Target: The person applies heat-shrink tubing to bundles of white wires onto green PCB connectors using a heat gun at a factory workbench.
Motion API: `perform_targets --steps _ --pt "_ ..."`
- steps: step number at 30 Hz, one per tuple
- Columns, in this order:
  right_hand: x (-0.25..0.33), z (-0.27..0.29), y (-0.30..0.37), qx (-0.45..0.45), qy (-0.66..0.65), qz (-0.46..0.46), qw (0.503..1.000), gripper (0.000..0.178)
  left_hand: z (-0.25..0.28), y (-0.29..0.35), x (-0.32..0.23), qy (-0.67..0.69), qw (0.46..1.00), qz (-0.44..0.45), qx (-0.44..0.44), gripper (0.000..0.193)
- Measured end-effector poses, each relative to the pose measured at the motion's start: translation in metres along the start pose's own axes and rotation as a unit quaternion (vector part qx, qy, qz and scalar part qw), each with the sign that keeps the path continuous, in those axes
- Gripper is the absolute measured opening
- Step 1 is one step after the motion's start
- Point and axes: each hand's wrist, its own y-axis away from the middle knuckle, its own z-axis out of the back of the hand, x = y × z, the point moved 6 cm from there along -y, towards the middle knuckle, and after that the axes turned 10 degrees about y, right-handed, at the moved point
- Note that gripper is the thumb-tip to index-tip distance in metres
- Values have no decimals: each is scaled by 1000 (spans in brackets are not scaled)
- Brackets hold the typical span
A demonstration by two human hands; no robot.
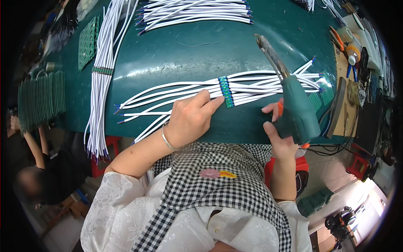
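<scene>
My left hand [191,117] bends over the near white cables, its index fingertip at the near end of a narrow green circuit board strip [225,90]. A white cable [156,114] runs under this hand, which seems to pinch it beside the strip; the thumb is hidden. Several white cables [252,87] with blue and red wire ends spread from both sides of the strip. In my right hand [282,140] is a dark green soldering gun [299,105] with an orange trigger. Its metal tip points up and away, raised above the table.
On the left lies a long bundle of white cables [100,90]; another bundle [197,14] lies at the far side. Green circuit panels [89,44] lie at far left and right [325,90]. Pliers [336,38] and a bottle [353,54] stand right. A person [58,172] works at left.
</scene>
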Motion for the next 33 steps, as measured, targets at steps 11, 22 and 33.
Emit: perform_targets --steps 11,22,33 --pt "-8 -8 14 61 -1 -11 998 37 -2 -6 2 14 999 47 -14 17" --pt "-23 17 57 66 -93 -154 981 67 -5 -4 7 34 996 75 -15 19" --pt "-26 30 82 65 -69 -133 987 62 -6 -7 5 14 995 101 -17 21"
